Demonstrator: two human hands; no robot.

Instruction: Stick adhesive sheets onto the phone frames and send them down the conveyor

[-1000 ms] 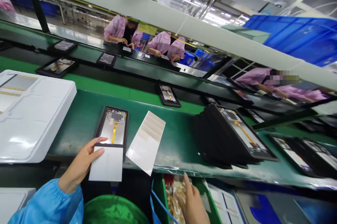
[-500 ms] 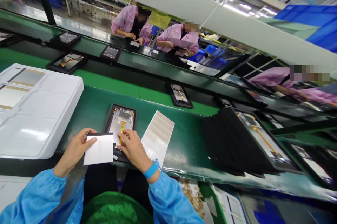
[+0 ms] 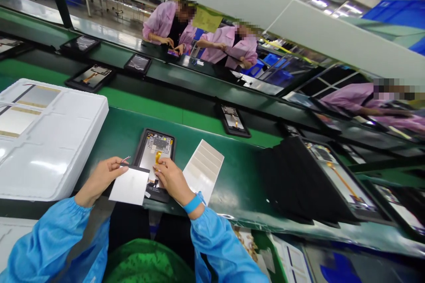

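Note:
My left hand [image 3: 105,177] pinches the dark top edge of a flat white battery [image 3: 130,187], with thin wires sticking up by the fingertips. The battery overlaps the lower left side of an open tablet [image 3: 148,155] in a black frame, its circuit board at the far end. Over the tablet's lower half, my right hand [image 3: 173,180] has thumb and fingers closed on the orange flex cable [image 3: 158,156], which is lifted in a curl. Right of the tablet lies a white sheet with beige strips [image 3: 206,165].
A white tray [image 3: 76,130] holding batteries is at the left. Black sheets [image 3: 288,181] and another open tablet [image 3: 335,170] lie at the right. More tablets [image 3: 234,120] are on the green line beyond. People in pink work across it.
The battery in my left hand has tilted, and its wires now show. My right hand has drawn the orange cable up from the tablet into a curl. The view has shifted slightly.

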